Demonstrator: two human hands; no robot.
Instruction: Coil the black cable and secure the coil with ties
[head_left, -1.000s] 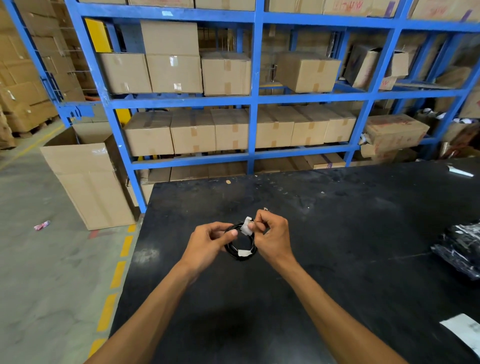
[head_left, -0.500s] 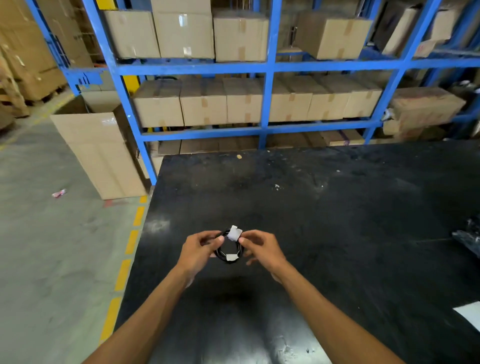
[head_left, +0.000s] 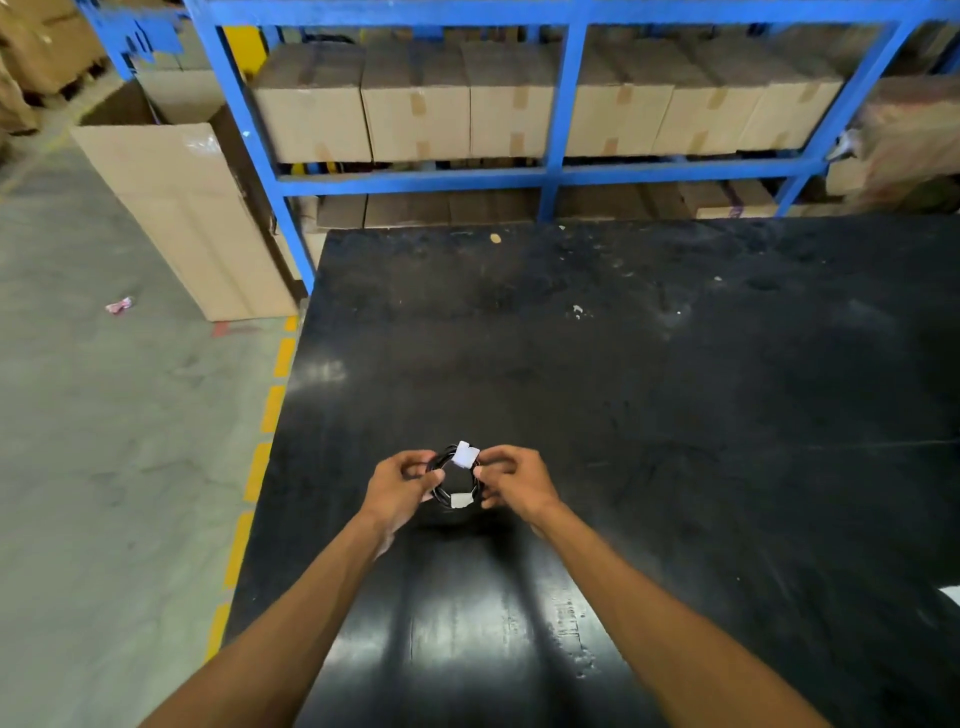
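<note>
While the left hand (head_left: 399, 486) pinches the left side of the coiled black cable (head_left: 448, 496), the right hand (head_left: 511, 480) grips its right side, holding the coil between both hands above the black table (head_left: 675, 415); two white ties (head_left: 464, 455) wrap the coil, one at its far edge, one at its near edge

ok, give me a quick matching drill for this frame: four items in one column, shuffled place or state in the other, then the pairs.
Items:
1. black cable coil
2. open cardboard box
3. yellow dashed line
4. pink scrap

Place or state:
A. painted on the floor along the table's left edge
B. held between left hand and right hand, above the table
C. lying on the grey floor, far left
D. standing on the floor beside the blue rack

Pairs: 1-B, 2-D, 3-A, 4-C
</note>
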